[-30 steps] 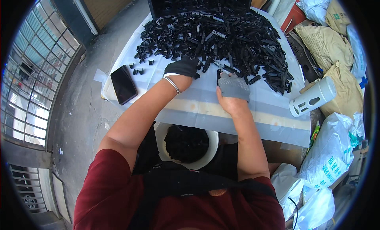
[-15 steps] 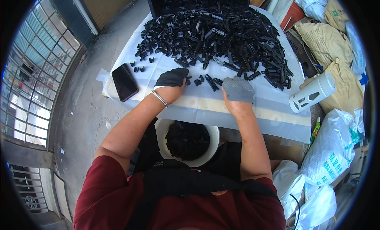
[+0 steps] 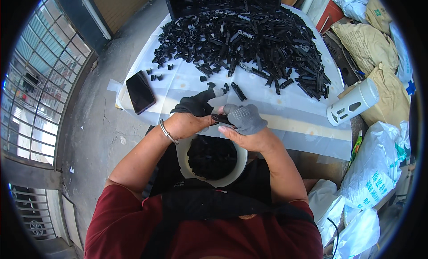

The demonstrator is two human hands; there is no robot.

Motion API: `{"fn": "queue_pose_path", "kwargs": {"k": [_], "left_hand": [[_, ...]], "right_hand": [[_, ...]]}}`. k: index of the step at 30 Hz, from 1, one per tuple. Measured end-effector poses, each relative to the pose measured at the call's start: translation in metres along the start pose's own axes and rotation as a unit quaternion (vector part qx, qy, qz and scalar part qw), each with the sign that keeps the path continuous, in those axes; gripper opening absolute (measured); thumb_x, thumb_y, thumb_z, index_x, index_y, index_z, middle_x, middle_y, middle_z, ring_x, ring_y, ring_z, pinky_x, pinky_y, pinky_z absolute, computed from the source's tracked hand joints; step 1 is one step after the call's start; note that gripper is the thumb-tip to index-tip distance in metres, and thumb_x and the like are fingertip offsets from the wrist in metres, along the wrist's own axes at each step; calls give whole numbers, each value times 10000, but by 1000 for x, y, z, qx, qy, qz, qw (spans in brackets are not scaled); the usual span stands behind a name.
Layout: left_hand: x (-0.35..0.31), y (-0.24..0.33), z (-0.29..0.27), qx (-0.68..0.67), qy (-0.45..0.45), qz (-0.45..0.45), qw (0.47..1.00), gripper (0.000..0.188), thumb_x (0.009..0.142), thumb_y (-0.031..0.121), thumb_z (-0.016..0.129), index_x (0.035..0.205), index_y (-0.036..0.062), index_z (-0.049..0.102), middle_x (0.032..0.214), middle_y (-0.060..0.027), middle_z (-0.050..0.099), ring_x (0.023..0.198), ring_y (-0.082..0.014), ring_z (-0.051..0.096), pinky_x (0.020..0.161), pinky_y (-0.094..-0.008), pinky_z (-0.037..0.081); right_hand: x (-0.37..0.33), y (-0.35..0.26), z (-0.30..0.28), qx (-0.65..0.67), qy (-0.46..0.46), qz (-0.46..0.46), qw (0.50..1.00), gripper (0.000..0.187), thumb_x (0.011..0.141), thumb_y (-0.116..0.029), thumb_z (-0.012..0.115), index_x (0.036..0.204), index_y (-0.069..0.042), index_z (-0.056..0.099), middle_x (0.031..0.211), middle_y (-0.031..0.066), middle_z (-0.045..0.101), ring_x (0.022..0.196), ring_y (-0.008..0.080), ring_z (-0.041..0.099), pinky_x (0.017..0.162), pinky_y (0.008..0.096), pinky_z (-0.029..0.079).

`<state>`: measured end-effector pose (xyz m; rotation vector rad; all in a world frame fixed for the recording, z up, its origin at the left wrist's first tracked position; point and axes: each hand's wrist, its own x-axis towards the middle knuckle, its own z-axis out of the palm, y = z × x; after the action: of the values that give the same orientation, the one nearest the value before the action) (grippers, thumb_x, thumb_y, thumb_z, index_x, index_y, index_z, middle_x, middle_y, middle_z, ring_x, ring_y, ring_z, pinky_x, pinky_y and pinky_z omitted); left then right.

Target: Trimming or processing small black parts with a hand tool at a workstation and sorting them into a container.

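Note:
My right hand (image 3: 246,120), in a grey dotted glove with bare fingertips, grips a long black plastic piece (image 3: 223,119) above the table's near edge. My left hand (image 3: 195,111), in a dark glove, meets it from the other side, its thumb against the piece's left end. The left forefinger stretches toward small black curved clips (image 3: 225,88) on the white sheet. Another long black piece (image 3: 238,92) lies just beyond my hands. Below them, a white bucket (image 3: 243,165) holds many black parts. The other left fingers are partly hidden.
A large heap of black plastic parts (image 3: 240,40) covers the far table, with a dark bin (image 3: 178,7) behind. A phone (image 3: 140,92) lies left; a white tumbler (image 3: 352,102) stands right. Sacks (image 3: 372,183) crowd the right side. The white-sheeted table (image 3: 307,134) ends above the bucket.
Both hands have drawn back toward me and come together above the table's near edge. The right hand has taken a long black piece off the sheet.

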<state>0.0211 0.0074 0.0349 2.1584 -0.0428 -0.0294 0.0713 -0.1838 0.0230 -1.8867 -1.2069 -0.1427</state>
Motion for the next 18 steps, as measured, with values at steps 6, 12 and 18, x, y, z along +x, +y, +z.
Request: {"fn": "queue_pose_path", "kwargs": {"k": [6, 12, 18], "left_hand": [[-15, -29, 7, -144, -67, -59, 986, 414, 782, 122, 681, 1157, 32, 530, 1002, -43, 610, 916, -109, 539, 784, -248, 458], [-19, -39, 6, 81, -176, -40, 980, 310, 900, 270, 525, 1073, 22, 591, 997, -41, 612, 941, -118, 534, 851, -259, 425], [-26, -21, 37, -205, 61, -26, 977, 421, 947, 354, 392, 1026, -7, 594, 880, -46, 616, 790, -102, 541, 730, -239, 442]], "right_hand": [[-6, -3, 13, -63, -75, 39, 994, 303, 768, -234, 665, 992, -41, 599, 907, 130, 621, 828, 297, 575, 746, 362, 446], [-5, -7, 17, -20, -59, -27, 998, 299, 750, -219, 681, 979, -47, 597, 857, 128, 614, 764, 294, 574, 699, 357, 438], [-2, -11, 26, -105, 24, 6, 994, 301, 743, -225, 670, 973, -54, 578, 798, 105, 612, 709, 282, 587, 646, 371, 437]]}}
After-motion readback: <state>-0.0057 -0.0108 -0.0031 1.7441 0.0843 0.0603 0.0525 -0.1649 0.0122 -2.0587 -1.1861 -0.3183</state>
